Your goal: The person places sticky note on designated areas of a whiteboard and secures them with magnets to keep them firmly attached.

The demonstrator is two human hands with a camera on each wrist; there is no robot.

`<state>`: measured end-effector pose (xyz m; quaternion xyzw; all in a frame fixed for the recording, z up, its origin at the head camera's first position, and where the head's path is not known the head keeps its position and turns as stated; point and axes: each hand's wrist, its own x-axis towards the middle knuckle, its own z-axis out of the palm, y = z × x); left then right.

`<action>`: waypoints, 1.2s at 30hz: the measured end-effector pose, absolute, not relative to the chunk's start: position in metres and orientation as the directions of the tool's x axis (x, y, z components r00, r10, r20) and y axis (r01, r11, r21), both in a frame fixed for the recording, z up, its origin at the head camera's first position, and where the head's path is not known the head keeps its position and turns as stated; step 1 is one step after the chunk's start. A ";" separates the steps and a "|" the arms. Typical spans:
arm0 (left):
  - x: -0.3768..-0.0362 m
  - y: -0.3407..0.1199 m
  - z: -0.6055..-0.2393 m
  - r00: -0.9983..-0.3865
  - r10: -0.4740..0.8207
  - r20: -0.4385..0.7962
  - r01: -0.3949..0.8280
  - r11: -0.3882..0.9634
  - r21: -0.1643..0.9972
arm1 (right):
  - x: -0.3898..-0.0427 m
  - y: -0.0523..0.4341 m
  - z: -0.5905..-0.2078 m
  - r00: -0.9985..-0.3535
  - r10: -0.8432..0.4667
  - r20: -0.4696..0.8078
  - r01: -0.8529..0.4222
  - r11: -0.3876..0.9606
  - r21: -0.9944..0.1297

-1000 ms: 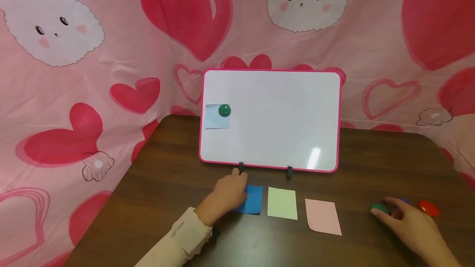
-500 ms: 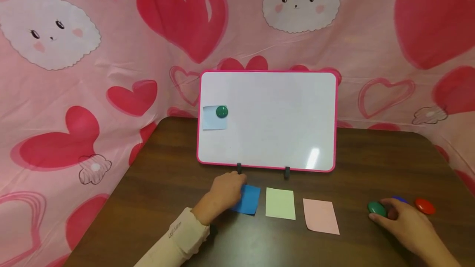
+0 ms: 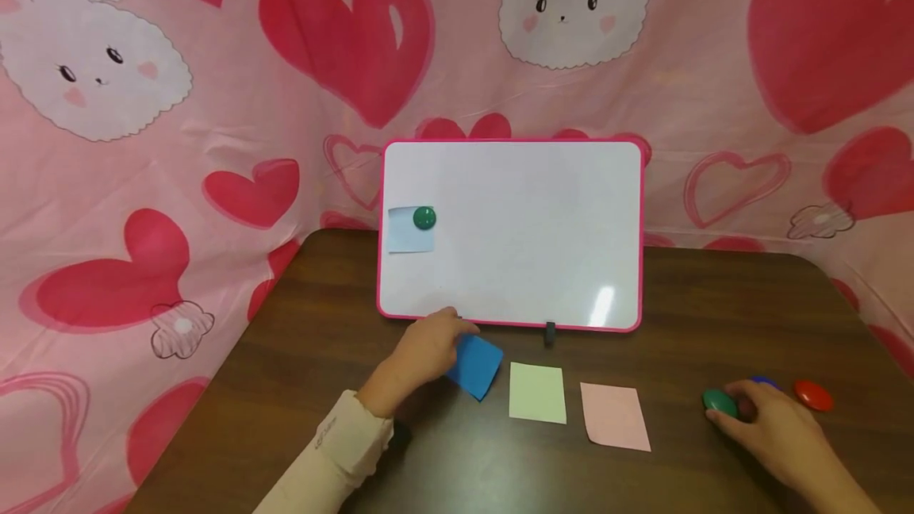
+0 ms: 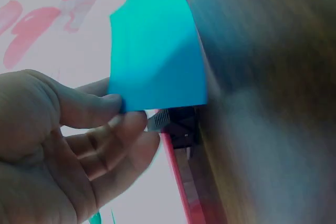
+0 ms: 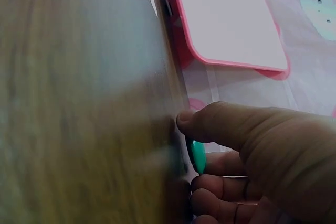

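A blue sticky note is pinched by one edge in my left hand, tilted and lifted off the table in front of the whiteboard. The left wrist view shows its edge between my thumb and fingers. At the right, my right hand holds a round green magnet between thumb and fingers, low at the table. Close behind that hand a blue magnet is partly hidden, and a red magnet lies beside it. A second green magnet holds a pale blue note on the board's left side.
A pale green note and a pink note lie side by side on the dark wooden table, between my hands. Small black feet support the pink-framed board. A pink heart-patterned cloth hangs behind and to the left.
My left hand has raised the blue note off the table, turning it and bringing it slightly toward the board. My right hand has closed in around the green magnet, barely moving.
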<state>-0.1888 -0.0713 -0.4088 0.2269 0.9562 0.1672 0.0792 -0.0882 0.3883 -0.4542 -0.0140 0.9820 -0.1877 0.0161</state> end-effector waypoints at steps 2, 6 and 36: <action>-0.193 -0.073 -0.408 -0.874 0.484 -0.042 0.433 0.815 0.384 | -0.089 0.388 -0.453 -0.999 -0.027 -0.022 -0.017 0.928 -0.371; -0.201 -0.076 -0.405 -0.856 0.517 0.015 0.472 0.769 0.432 | -0.090 0.388 -0.453 -0.999 -0.022 -0.029 -0.009 0.923 -0.386; -0.264 -0.085 -0.367 -0.947 0.171 0.273 0.314 0.681 0.662 | -0.088 0.385 -0.456 -0.999 -0.002 -0.032 0.012 0.900 -0.435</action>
